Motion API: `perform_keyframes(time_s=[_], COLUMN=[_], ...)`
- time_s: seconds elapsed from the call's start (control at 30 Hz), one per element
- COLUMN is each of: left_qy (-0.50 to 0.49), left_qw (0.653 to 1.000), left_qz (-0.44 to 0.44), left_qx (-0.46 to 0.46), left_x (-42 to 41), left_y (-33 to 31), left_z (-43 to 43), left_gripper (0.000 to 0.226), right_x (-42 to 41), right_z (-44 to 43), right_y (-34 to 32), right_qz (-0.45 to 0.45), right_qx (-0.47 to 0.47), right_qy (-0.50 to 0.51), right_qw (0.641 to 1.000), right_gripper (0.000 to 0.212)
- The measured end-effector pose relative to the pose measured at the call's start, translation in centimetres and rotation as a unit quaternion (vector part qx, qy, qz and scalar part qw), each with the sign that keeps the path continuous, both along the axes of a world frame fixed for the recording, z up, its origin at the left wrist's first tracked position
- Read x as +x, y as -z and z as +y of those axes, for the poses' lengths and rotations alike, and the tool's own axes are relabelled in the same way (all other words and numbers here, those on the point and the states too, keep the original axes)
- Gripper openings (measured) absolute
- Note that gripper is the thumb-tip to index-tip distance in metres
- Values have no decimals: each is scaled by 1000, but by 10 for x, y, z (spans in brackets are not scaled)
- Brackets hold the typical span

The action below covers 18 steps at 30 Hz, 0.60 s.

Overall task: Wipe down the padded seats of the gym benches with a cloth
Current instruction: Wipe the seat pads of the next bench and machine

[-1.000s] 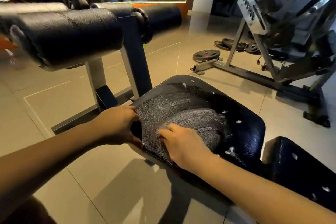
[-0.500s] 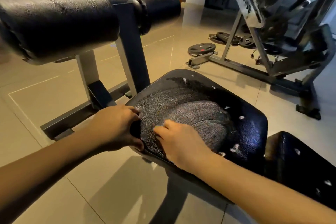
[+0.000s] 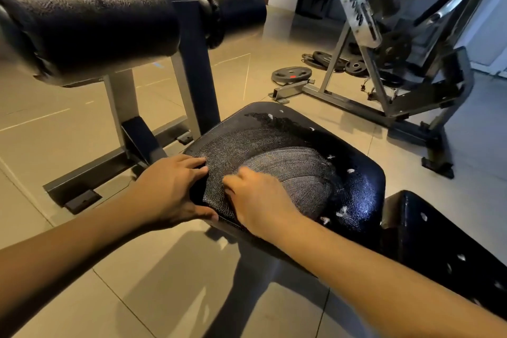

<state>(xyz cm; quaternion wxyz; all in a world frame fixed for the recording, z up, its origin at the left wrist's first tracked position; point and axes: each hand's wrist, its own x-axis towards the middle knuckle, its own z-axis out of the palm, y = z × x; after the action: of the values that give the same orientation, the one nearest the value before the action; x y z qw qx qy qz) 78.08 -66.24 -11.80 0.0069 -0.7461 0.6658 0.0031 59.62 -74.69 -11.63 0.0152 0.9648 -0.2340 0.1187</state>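
Note:
The black padded seat (image 3: 356,186) of a gym bench lies in front of me, its leather cracked, with grey arc-shaped streaks across its middle and small white tears. My left hand (image 3: 170,189) grips the seat's near left edge, fingers on top and thumb under the rim. My right hand (image 3: 260,200) presses on the pad just right of it, fingers curled down. A pale blur shows at its fingertips; the cloth is otherwise hidden under the hand.
Two black roller pads (image 3: 90,22) on a steel post (image 3: 194,68) stand over the seat at upper left. The bench's back pad (image 3: 439,244) continues to the right. A weight machine (image 3: 384,68) and loose plates (image 3: 290,74) stand on the tiled floor beyond.
My right hand has slid a little to the left across the pad, toward my left hand. The left hand has kept its grip on the edge. My view has moved closer.

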Motion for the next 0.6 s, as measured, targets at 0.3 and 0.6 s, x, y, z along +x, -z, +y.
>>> perform_keyframes(time_s=[0.3, 0.6], left_qy=[2, -16], left_qw=[999, 1000], left_qz=[-18, -21], left_qx=[-31, -1], left_x=[2, -8], left_y=[11, 2], left_z=[-1, 4], left_gripper=[137, 124], right_x=[-65, -38], right_z=[-118, 0], right_y=[-7, 1], right_qz=[4, 19], right_qx=[-36, 10], right_qy=[290, 47], right_qw=[956, 999], right_gripper=[18, 18])
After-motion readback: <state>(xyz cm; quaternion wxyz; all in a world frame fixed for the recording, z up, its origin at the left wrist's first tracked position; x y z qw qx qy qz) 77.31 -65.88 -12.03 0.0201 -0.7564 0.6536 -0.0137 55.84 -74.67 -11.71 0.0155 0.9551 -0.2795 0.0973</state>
